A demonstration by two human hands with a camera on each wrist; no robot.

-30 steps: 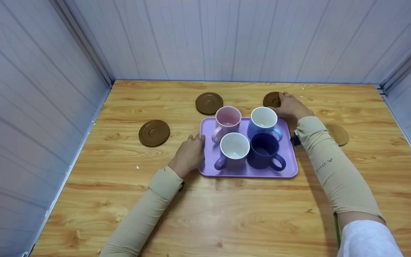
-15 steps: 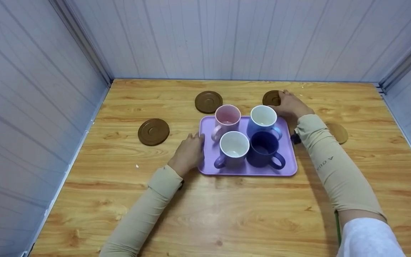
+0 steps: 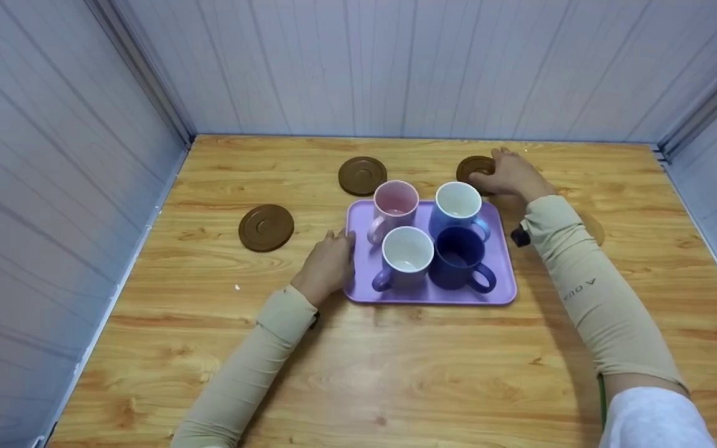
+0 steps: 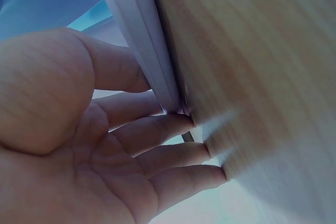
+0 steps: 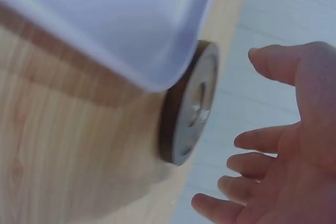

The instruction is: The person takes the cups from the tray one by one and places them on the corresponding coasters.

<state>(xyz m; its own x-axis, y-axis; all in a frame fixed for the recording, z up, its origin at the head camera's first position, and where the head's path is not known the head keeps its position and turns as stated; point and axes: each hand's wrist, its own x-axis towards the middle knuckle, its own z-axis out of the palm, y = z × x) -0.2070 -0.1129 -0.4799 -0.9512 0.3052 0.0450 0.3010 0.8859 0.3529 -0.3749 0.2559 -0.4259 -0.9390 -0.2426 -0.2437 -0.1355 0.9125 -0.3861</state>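
A purple tray (image 3: 433,297) carries a pink mug (image 3: 388,219), a light blue mug (image 3: 442,221), a mug with a white inside and purple handle (image 3: 405,279), and a dark blue mug (image 3: 449,274). My left hand (image 3: 324,267) grips the tray's left edge. In the left wrist view, the thumb lies over the rim while several fingertips meet the table outside it. My right hand (image 3: 513,177) hovers by a brown round coaster (image 3: 473,167) behind the tray. Its fingers are spread and hold nothing in the right wrist view, where the coaster (image 5: 191,108) lies beside the tray corner.
Another brown coaster (image 3: 362,176) lies behind the pink mug, and one more brown coaster (image 3: 266,228) sits left of the tray. On the right, a pale wooden disc (image 3: 594,229) is partly covered by my sleeve. Panelled walls (image 3: 365,68) enclose the wooden table (image 3: 358,373).
My right hand has let go of the brown coaster and shifted slightly back and to the right. My left hand stays at the tray's edge, and the mugs have not moved.
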